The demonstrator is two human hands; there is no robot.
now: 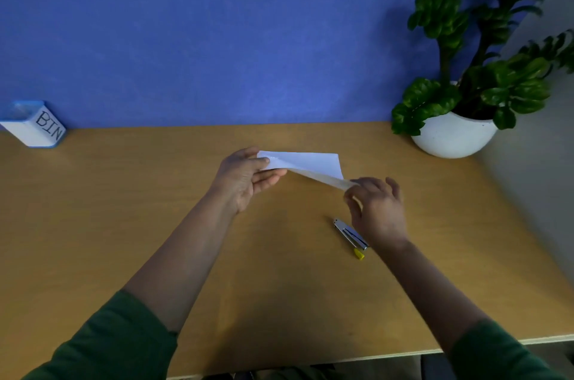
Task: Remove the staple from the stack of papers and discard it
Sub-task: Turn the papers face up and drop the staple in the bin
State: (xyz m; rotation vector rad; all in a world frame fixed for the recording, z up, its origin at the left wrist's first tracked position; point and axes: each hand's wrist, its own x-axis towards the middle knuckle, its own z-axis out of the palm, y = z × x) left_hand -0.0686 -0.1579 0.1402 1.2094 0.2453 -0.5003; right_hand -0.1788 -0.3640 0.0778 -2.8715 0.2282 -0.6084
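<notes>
Bin (pixel 34 126) marked BIN sits at the far left desk edge, well apart from both grips, so discard is a long reach left from the left-hand grip

Left hand (pixel 245 176) grips the left end of the stack of papers (pixel 306 163), thumb on top and fingers curled under, stack lifted off the desk (pixel 155 193) and tilted. Papers span between the two grips, far corner free beyond the line joining them

Right hand (pixel 377 208) pinches the near-right corner of the stack between thumb and forefinger, other fingers spread loose. Staple itself not resolvable, probably at or near that right pinch or under the left thumb, can't tell which

Staple remover tool (pixel 351 233), metal with a yellow tip, lies on the desk just below the right-hand grip, part hidden by the wrist, untouched

Step in hand, judged: orienting the stack to find and expose the staple before picking up the tool. To do it well:
- keep the left grip firm and close to the stapled corner so sheets don't slide or tear
- lay that corner flat on the desk rather than work in the air
- free the right pinch to take the tool directly beneath it
- lever gently, then keep hold of the loose staple for the carry to the bin

Potted plant (pixel 459 100) stands far right, beyond the right grip, out of the way
</notes>
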